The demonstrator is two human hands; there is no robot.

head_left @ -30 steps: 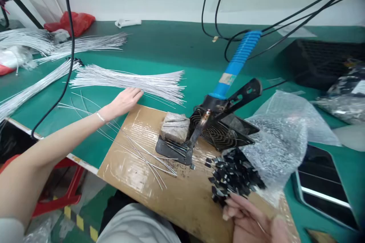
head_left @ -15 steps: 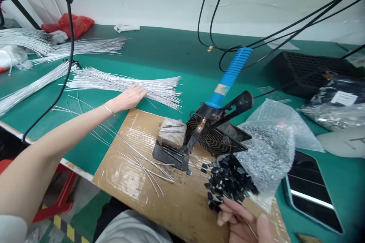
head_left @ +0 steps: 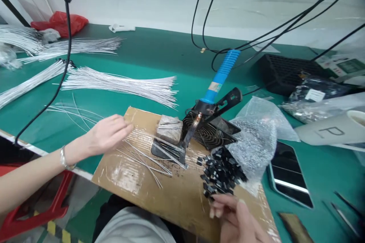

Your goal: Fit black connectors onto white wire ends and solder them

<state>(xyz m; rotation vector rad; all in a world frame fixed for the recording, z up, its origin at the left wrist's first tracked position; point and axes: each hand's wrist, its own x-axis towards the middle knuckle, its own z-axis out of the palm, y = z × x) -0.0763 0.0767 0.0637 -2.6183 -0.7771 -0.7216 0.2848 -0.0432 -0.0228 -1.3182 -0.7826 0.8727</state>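
White wire (head_left: 171, 155) seems pinched by the left hand (head_left: 108, 134); right hand (head_left: 236, 218), at black chips (head_left: 224, 170), grip unclear. Likely step: picking; next calls for steady alignment.

Thin, pale wires (head_left: 171, 156), too blurred to be counted, are gripped at one end by the left hand (head_left: 110, 133) and are slanted rightward over the cardboard (head_left: 182, 196). Small, flat, glossy black pieces (head_left: 224, 171) are heaped loosely on it, a few being scattered along the left edge; the heap's near edge is met by the right hand (head_left: 236, 218), whether one is pinched being unclear.
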